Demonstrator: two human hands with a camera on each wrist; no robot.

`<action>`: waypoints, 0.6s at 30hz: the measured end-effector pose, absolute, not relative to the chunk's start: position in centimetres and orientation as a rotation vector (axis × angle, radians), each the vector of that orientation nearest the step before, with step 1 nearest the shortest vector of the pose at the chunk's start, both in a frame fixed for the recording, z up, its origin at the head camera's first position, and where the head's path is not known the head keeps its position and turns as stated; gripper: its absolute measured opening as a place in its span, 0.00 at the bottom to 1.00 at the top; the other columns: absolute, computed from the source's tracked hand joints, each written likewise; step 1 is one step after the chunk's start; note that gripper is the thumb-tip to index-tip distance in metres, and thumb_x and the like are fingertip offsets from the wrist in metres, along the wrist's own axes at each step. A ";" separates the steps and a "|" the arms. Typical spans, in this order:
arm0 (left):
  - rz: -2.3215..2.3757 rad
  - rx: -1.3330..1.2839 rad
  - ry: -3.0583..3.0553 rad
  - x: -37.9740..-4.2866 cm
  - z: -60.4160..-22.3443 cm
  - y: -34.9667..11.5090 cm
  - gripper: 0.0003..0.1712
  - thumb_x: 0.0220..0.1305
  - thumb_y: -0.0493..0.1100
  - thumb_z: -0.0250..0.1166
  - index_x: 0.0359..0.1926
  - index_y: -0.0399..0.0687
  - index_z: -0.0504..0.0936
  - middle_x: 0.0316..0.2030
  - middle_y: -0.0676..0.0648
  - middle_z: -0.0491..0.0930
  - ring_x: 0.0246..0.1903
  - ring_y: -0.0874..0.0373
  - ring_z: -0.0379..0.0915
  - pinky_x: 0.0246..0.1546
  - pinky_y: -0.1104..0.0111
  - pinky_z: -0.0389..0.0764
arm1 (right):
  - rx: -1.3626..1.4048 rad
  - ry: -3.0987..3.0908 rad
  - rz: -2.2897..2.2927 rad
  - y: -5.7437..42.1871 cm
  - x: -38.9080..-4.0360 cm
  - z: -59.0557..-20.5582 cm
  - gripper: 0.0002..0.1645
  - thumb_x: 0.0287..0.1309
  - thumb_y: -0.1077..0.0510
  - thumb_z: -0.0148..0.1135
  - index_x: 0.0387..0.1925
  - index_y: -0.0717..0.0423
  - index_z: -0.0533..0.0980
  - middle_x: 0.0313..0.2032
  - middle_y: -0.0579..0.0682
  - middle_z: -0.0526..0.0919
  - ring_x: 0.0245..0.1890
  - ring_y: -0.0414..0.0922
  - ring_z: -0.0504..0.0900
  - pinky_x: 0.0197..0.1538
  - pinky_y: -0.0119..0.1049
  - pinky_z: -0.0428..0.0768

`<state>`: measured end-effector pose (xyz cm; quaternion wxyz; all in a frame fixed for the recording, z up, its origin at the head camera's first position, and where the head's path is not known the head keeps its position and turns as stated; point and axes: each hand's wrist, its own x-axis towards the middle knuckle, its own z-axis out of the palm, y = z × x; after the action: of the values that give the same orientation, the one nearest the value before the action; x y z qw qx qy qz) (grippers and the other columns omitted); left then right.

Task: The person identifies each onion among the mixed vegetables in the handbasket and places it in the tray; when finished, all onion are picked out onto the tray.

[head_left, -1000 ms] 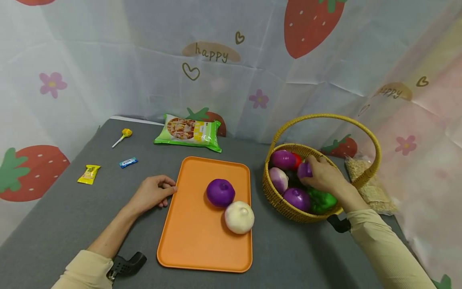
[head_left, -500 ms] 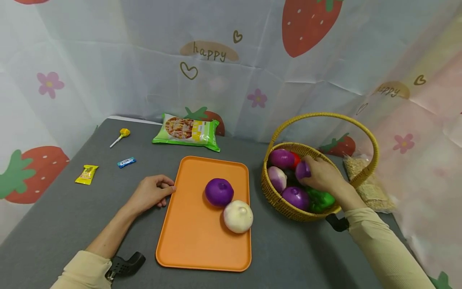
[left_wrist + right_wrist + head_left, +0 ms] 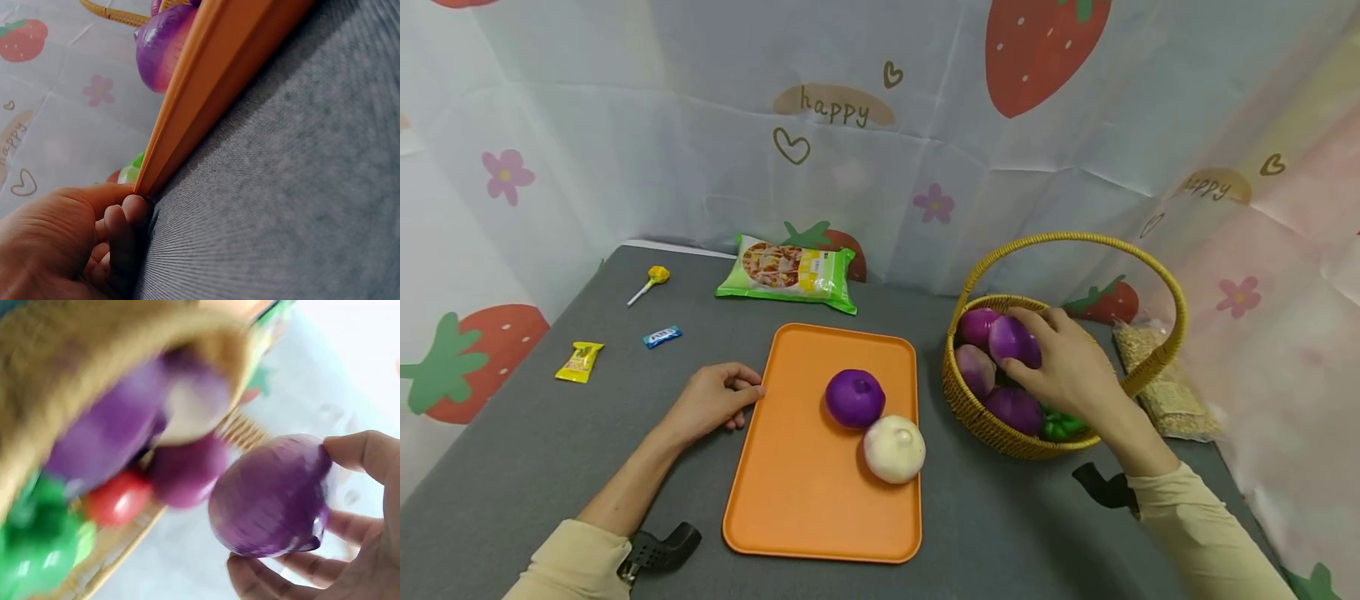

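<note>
At the right of the head view, the right hand (image 3: pixel 1070 368) grips a purple onion (image 3: pixel 1013 340) between thumb and fingers, over the wicker basket (image 3: pixel 988 435). Inside lie more onions, a green pepper (image 3: pixel 1062 427) and — blurred in the wrist view — what looks like a tomato (image 3: pixel 119 499). Left of centre, the left hand (image 3: pixel 715 400) pinches the rim of the orange tray (image 3: pixel 805 512), which bears a dark purple onion (image 3: pixel 855 398) and a white one.
</note>
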<state>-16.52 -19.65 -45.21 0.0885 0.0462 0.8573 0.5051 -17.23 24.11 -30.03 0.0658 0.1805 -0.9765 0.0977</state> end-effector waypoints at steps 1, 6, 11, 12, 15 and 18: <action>1.507 0.134 2.551 -16.5 -45.2 -19.6 0.15 0.67 0.44 0.63 0.47 0.38 0.80 0.30 0.45 0.83 0.17 0.59 0.76 0.21 0.67 0.80 | 0.580 -2.904 0.304 23.5 -16.7 -30.2 0.38 0.57 0.47 0.65 0.67 0.52 0.67 0.57 0.63 0.73 0.49 0.60 0.79 0.47 0.58 0.80; 1.506 0.142 2.553 -16.5 -45.2 -19.6 0.15 0.67 0.45 0.63 0.48 0.37 0.81 0.30 0.45 0.83 0.17 0.59 0.76 0.21 0.67 0.81 | 0.808 -2.714 0.339 20.9 -13.4 -31.5 0.37 0.50 0.46 0.70 0.61 0.53 0.71 0.57 0.56 0.76 0.53 0.54 0.77 0.51 0.52 0.81; 1.513 0.157 2.553 -16.4 -44.9 -19.5 0.16 0.67 0.45 0.64 0.48 0.36 0.80 0.31 0.43 0.83 0.17 0.59 0.76 0.21 0.67 0.80 | 1.016 -2.636 0.357 19.2 -10.1 -33.0 0.36 0.49 0.45 0.71 0.61 0.49 0.73 0.57 0.52 0.76 0.53 0.48 0.78 0.50 0.45 0.82; 1.512 0.161 2.555 -16.4 -44.9 -19.6 0.17 0.67 0.45 0.63 0.49 0.36 0.80 0.31 0.42 0.83 0.17 0.59 0.76 0.21 0.67 0.80 | 1.052 -2.625 0.359 18.9 -9.6 -33.3 0.36 0.49 0.45 0.71 0.60 0.48 0.73 0.57 0.51 0.76 0.52 0.47 0.79 0.50 0.44 0.83; 1.508 0.152 2.555 -16.4 -44.9 -19.6 0.16 0.67 0.45 0.63 0.49 0.36 0.80 0.31 0.43 0.83 0.17 0.60 0.76 0.21 0.67 0.80 | 1.157 -2.597 0.364 18.4 -8.5 -34.0 0.35 0.50 0.45 0.71 0.61 0.47 0.74 0.55 0.50 0.77 0.51 0.44 0.79 0.50 0.41 0.82; 1.503 0.146 2.554 -16.4 -45.0 -19.7 0.17 0.67 0.45 0.63 0.49 0.37 0.80 0.31 0.44 0.83 0.17 0.59 0.76 0.21 0.67 0.80 | 1.227 -2.603 0.358 18.0 -7.6 -34.5 0.36 0.50 0.43 0.71 0.60 0.47 0.73 0.54 0.47 0.78 0.52 0.42 0.79 0.51 0.39 0.82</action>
<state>-16.41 -19.71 -45.02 0.0871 0.0491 0.8574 0.5048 -7.61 18.00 -34.49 0.1207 0.4200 -0.8910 0.1227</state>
